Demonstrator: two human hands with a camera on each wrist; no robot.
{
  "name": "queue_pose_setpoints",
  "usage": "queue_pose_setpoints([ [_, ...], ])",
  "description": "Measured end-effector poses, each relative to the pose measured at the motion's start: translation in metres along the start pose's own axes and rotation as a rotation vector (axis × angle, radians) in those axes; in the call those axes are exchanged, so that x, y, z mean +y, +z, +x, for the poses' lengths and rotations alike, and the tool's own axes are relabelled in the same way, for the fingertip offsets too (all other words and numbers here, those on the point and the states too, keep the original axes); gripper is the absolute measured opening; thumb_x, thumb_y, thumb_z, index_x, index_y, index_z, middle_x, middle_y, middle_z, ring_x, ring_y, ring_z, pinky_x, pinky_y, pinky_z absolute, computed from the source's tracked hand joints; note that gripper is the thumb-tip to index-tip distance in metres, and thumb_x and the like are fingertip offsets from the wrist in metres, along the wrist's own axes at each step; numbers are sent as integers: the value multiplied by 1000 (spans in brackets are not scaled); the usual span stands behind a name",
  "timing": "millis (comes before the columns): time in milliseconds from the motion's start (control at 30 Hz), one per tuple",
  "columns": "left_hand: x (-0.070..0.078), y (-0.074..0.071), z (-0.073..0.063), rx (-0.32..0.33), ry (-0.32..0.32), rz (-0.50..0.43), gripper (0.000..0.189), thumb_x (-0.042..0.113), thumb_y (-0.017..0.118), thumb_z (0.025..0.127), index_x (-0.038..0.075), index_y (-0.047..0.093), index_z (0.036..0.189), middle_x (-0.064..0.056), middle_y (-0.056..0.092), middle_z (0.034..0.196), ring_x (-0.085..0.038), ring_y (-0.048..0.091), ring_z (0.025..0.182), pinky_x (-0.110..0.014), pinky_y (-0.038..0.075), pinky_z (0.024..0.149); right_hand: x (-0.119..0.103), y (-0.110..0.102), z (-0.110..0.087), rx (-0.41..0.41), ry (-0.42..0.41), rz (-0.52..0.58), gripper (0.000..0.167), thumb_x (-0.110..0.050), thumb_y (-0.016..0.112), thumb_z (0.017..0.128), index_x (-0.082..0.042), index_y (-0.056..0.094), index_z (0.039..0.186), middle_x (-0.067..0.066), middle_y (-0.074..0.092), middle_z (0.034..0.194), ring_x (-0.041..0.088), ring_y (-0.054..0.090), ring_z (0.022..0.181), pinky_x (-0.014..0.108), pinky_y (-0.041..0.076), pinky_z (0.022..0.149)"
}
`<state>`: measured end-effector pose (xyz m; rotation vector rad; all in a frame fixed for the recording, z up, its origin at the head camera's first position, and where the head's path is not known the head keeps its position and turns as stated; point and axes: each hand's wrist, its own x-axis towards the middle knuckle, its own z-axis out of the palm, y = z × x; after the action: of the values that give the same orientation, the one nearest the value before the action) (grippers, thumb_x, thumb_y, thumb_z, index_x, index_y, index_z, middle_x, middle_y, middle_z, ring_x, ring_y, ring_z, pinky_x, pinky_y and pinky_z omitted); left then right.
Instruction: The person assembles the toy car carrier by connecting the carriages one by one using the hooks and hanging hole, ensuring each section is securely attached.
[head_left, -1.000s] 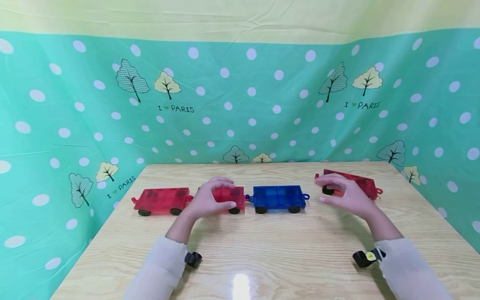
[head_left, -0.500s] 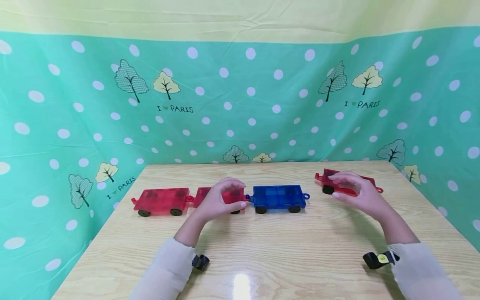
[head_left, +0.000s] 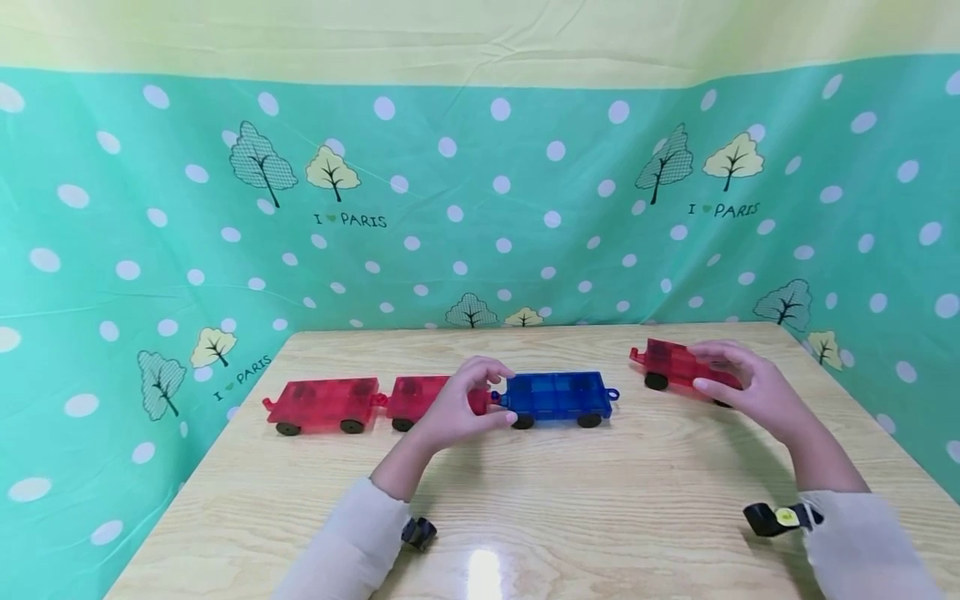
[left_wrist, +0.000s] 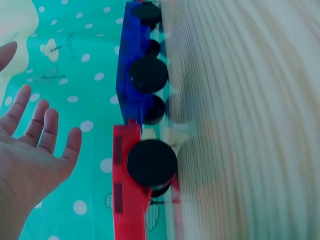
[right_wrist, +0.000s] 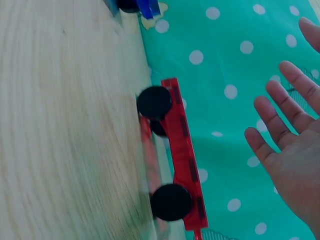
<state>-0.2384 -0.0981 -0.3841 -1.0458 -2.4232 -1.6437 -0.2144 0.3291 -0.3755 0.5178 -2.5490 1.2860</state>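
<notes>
Three toy train cars stand joined in a row: a red car on the left, another red car in the middle, and a blue car on the right. My left hand hovers over the middle car's right end, thumb and fingers spread and holding nothing. In the left wrist view its fingers show apart from the cars. A separate red car stands at the back right, turned at an angle. Above its right end, and hiding part of it, my right hand is held with loose, parted fingers.
The cars stand on a wooden table. Behind and beside it hangs a green dotted cloth. Each wrist wears a black camera strap, such as the right wrist camera.
Both hands have moved to the right, the left one along the joined cars and the right one along the separate red car. The cars have stayed in place.
</notes>
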Motion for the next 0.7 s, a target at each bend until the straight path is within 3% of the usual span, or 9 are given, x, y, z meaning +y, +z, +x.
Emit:
queue_pose_setpoints([
  [167,4,8,4,-48,-23,-39,46,17,76,82,13,60,125,-3,51,129,-36,44,120,-56,46,91,10,-7,-2,2,-3,-8,47,-10,65,94,-1,49,138,-15,53,125,-3,48,113,7,40,87],
  [333,3,16,10,-83,-19,-30,46,19,76,84,18,59,126,1,49,130,-35,42,122,-54,49,89,16,-13,-4,1,51,-49,51,-14,67,93,-5,48,140,-17,51,123,-5,47,110,7,41,82],
  [400,4,19,13,-90,-2,-10,45,20,76,84,18,59,126,3,49,129,-35,43,121,-54,45,93,19,-16,-4,-1,76,-69,52,-16,68,93,-6,48,140,-17,51,124,2,48,113,7,41,81],
  [533,7,24,20,-100,4,16,45,20,75,84,17,58,126,4,48,131,-34,43,122,-55,40,98,20,-22,-2,-15,125,-100,56,-20,69,93,-9,46,143,-11,49,128,28,45,126,9,41,81],
  [633,10,28,25,-109,-20,31,46,20,75,84,18,57,126,4,47,132,-30,43,124,-55,39,100,21,-25,2,-38,153,-98,60,-23,69,93,-8,43,145,5,48,134,47,38,129,35,46,96],
  [700,11,30,28,-115,-38,45,47,23,75,83,19,57,126,4,46,132,-27,43,124,-54,39,101,21,-26,4,-55,172,-97,63,-26,70,92,-8,42,146,16,46,138,50,34,131,57,41,99],
])
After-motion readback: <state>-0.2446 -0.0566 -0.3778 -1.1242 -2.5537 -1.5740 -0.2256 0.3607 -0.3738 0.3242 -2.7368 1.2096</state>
